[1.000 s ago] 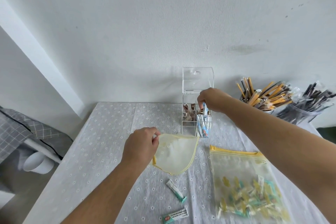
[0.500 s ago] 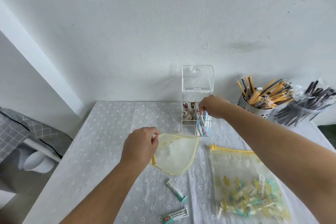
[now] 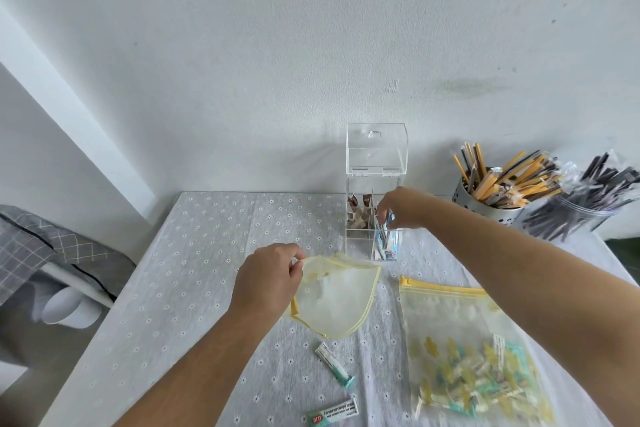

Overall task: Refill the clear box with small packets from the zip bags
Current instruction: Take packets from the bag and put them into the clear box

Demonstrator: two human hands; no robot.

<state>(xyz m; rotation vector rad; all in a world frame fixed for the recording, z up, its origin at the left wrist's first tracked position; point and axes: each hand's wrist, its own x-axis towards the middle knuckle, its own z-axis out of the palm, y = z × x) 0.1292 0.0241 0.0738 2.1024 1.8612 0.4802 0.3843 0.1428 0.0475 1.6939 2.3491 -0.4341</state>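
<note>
Hands first: left hand [image 3: 273, 282] is pinching the mouth edge of the empty zip bag [image 3: 341, 305], which lies on the table just in front of the clear box [image 3: 358, 243]. The right hand [image 3: 398, 210] is over the box's near right compartment, fingers curled onto the tops of the blue packets [image 3: 387, 244] standing in there. Up top the lid [image 3: 375, 149] is flipped open, so access is fine.

Tip for this bit, imo: keep the packets upright and bunched. Ease them straight down so they don't fan out or tip into the next cell, and only let go once they sit on the bottom. That box looks tall and light, so no sideways shoving. After that there's the full zip bag [image 3: 467, 340] on the right and two loose packets [image 3: 334, 362] on the cloth nearer the body to deal with.

Versus a second ago: the right hand has sunk lower into the box and the blue packets sit deeper in their cell. Left hand and the empty bag haven't budged.
</note>
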